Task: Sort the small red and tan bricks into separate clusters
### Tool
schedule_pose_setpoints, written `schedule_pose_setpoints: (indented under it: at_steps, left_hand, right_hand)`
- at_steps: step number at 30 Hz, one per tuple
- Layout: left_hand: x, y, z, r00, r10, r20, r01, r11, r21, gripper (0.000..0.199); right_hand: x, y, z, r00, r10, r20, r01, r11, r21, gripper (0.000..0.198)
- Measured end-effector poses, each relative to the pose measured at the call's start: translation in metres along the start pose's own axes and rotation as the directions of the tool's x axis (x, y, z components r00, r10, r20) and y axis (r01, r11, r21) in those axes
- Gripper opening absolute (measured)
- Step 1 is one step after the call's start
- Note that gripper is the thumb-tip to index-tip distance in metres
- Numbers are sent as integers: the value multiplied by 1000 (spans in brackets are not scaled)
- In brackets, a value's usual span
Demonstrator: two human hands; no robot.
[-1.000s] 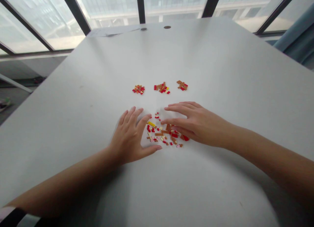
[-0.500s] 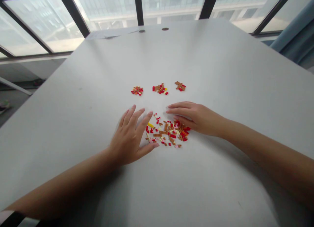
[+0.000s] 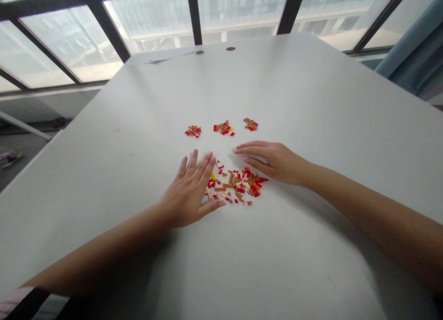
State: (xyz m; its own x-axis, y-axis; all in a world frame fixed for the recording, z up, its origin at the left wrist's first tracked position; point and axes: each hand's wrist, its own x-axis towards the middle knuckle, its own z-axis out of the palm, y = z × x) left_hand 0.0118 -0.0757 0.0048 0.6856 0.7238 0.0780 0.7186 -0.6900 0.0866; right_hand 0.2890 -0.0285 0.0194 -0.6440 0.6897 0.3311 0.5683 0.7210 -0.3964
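Observation:
Loose small building bricks (image 3: pixel 238 187), in red, brown, cream, pink and yellow, lie spread between my hands on the white table (image 3: pixel 270 260). At the left edge of this spread is my left hand (image 3: pixel 188 191), palm down with fingers stretched and thumb apart, covering some pieces. A yellow brick (image 3: pixel 213 176) shows partly beside its index finger. My right hand (image 3: pixel 272 161) hovers or rests at the upper right edge of the bricks, fingers extended and thumb apart, holding nothing visible. What lies under its palm is hidden.
Farther back sit three small brick piles: a left pile (image 3: pixel 193 131), a middle pile (image 3: pixel 224 128) and a right pile (image 3: pixel 251 124). White paper (image 3: pixel 155 58) lies near the far edge, by two round holes. Windows and a blue curtain (image 3: pixel 408 57) border the table.
My left hand has shifted slightly right, its fingers closer together and covering more of the yellow brick. My right hand has lifted slightly off the red bricks. The camera view has tilted a little.

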Motion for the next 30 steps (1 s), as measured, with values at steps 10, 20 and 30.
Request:
schedule_pose_setpoints:
  at_steps: [10,20,30]
  left_hand:
    - [-2,3,-9,999,-36,4,36,995,-93,97]
    - [26,21,-8,990,126,56,-117,984,-135,97]
    - [18,6,-21,996,81,-43,-90,955,-283,88]
  right_hand:
    - [-7,-19,-18,999,0,-34,-1,1000,-25,32]
    - [-39,-17,-19,992,86,-91,-87,996,-2,30]
    - [-47,-27,-11,993,105,-55,-105,994,-6,35]
